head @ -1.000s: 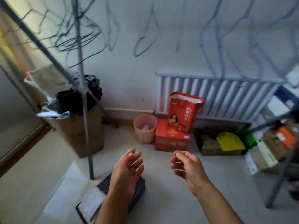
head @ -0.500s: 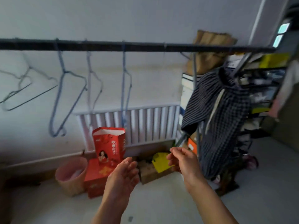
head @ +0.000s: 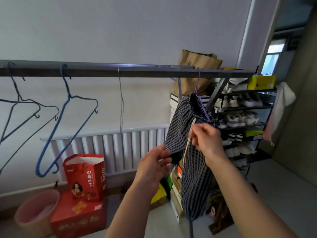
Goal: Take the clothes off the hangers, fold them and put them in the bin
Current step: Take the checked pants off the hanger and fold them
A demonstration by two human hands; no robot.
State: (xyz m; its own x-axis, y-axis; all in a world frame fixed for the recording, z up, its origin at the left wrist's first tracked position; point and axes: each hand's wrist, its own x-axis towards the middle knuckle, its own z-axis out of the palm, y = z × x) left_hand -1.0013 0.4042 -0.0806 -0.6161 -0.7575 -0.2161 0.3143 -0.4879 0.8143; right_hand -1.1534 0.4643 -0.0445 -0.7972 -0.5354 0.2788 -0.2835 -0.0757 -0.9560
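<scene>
A dark blue-and-white checked garment [head: 193, 177] with a white drawstring [head: 186, 152] hangs from a purple hanger [head: 197, 90] at the right end of the grey rail [head: 137, 71]. My right hand [head: 207, 140] is in front of the waistband, its curled fingers pinching the garment at the drawstring. My left hand [head: 154, 164] is spread open, its fingertips at the garment's left edge. The bin is out of view.
Empty hangers, a blue one [head: 68, 117] and dark ones [head: 22, 107], hang on the rail to the left. Below stand a radiator [head: 120, 148], a red bag [head: 85, 176] on a red box [head: 78, 217], and a pink basket [head: 34, 213]. A shoe rack [head: 247, 117] stands behind the garment.
My view swung up from the floor and right along the rail. Both hands rose and reached the checked garment; the right hand now pinches it.
</scene>
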